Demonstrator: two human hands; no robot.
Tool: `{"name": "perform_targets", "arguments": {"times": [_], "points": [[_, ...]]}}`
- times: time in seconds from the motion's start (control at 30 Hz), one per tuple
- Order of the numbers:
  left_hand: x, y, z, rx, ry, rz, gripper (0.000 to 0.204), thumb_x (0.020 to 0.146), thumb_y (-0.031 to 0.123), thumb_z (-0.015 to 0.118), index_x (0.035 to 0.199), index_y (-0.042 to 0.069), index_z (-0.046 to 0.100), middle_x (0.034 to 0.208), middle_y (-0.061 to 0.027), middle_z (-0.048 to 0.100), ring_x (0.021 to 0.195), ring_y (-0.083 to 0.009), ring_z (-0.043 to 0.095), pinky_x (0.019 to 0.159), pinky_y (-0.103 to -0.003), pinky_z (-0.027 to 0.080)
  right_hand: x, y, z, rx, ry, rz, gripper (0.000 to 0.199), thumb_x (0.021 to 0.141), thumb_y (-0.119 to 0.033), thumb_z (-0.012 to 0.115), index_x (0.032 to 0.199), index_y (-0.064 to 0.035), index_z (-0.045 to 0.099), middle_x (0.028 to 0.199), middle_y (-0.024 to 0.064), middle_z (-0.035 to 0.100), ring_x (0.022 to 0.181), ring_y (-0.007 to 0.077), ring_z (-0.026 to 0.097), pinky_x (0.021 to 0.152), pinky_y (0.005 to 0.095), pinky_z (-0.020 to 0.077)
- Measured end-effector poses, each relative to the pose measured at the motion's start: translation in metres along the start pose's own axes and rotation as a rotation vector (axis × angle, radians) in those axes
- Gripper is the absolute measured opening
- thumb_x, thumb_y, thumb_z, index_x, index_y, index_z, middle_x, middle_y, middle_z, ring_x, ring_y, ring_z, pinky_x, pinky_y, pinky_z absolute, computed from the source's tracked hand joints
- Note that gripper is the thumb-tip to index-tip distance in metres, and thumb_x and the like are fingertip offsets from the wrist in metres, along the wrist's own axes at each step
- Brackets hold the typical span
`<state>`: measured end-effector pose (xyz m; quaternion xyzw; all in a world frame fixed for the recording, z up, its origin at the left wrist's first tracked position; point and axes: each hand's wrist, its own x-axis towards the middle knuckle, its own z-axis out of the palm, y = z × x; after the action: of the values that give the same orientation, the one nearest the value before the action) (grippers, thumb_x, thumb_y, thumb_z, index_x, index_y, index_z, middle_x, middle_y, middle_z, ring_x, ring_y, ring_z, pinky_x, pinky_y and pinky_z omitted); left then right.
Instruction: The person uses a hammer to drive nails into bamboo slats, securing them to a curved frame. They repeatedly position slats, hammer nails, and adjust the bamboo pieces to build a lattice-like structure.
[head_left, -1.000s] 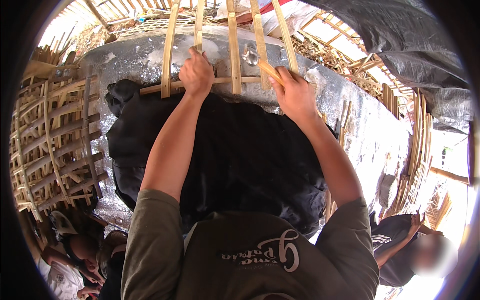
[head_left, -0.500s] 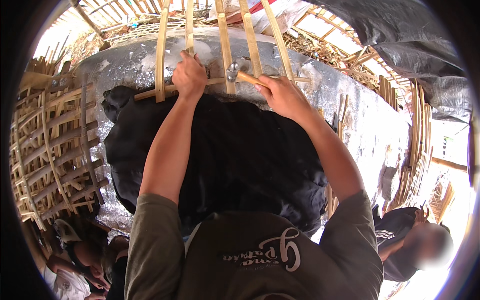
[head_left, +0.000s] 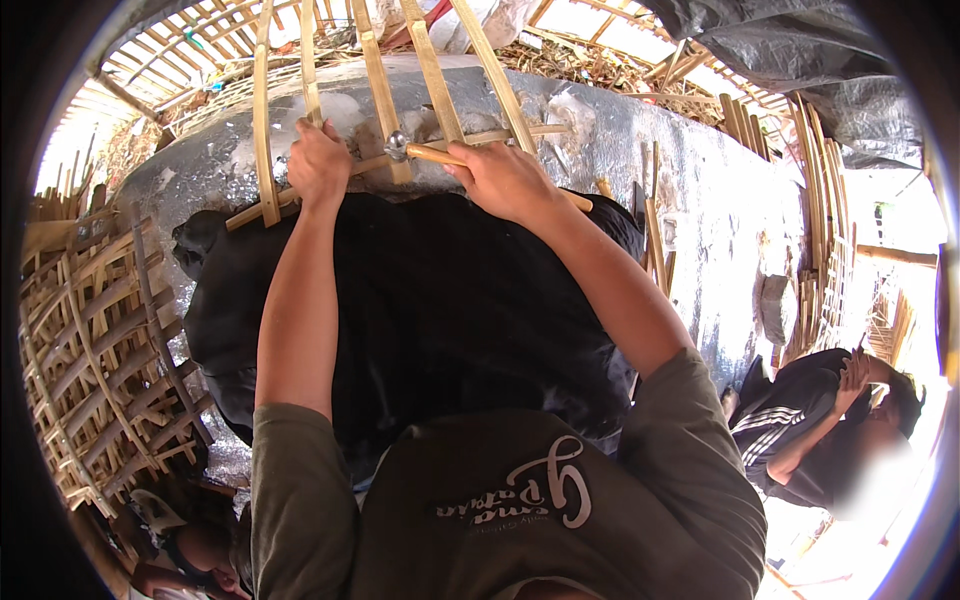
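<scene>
Two-handed, gripping a wooden slat [head_left: 309,55] in the left hand [head_left: 320,165]; holding a hammer [head_left: 428,153] by its handle in the right hand [head_left: 503,180], near a crosspiece [head_left: 367,165].

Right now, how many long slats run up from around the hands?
5, left to right: first slat left of the left hand; second slat at that hand; third slat behind the hammer; fourth slat and fifth slat above the right hand. More may be hidden.

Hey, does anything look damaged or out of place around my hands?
Possibly: the silver covering has a dull, pale patch just right of the rightmost long slat, breaking its shine as if worn. Nothing else stands out.
</scene>
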<state>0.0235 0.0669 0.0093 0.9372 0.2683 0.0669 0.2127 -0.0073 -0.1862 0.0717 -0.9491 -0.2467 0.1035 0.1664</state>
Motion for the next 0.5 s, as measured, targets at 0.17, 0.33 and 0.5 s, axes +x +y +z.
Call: {"name": "perform_targets", "arguments": {"times": [0.17, 0.33, 0.5], "points": [[0.002, -0.003, 0.003, -0.014, -0.009, -0.003, 0.042, 0.104, 0.037, 0.051, 0.119, -0.001, 0.054, 0.096, -0.0299, 0.071, 0.094, -0.0484, 0.070, 0.082, -0.057, 0.055, -0.003, 0.004, -0.001, -0.016, 0.121, -0.021, 0.020, 0.103, -0.031, 0.055, 0.108, -0.0127, 0.059, 0.085, 0.0166, 0.070, 0.080, 0.0430, 0.069, 0.071, 0.0567, 0.0540], [0.003, -0.004, 0.000, -0.020, -0.007, -0.023, 0.042, 0.104, 0.037, 0.050, 0.121, -0.002, 0.053, 0.097, -0.0304, 0.071, 0.095, -0.0491, 0.069, 0.083, -0.057, 0.055, 0.015, 0.004, 0.000, -0.021, 0.317, 0.138, 0.034, 0.097, -0.036, 0.065, 0.107, -0.0061, 0.053, 0.089, 0.0193, 0.071, 0.081, 0.0427, 0.071, 0.071, 0.0548, 0.0573], [0.001, 0.003, 0.002, -0.003, -0.031, -0.041, 0.043, 0.105, 0.036, 0.049, 0.125, -0.002, 0.053, 0.097, -0.0303, 0.071, 0.095, -0.0496, 0.069, 0.084, -0.056, 0.055, 0.029, 0.021, -0.001, -0.076, 0.284, 0.384, 0.054, 0.088, -0.041, 0.075, 0.112, -0.0002, 0.049, 0.096, 0.0231, 0.070, 0.084, 0.0431, 0.073, 0.072, 0.0529, 0.0596]]}}
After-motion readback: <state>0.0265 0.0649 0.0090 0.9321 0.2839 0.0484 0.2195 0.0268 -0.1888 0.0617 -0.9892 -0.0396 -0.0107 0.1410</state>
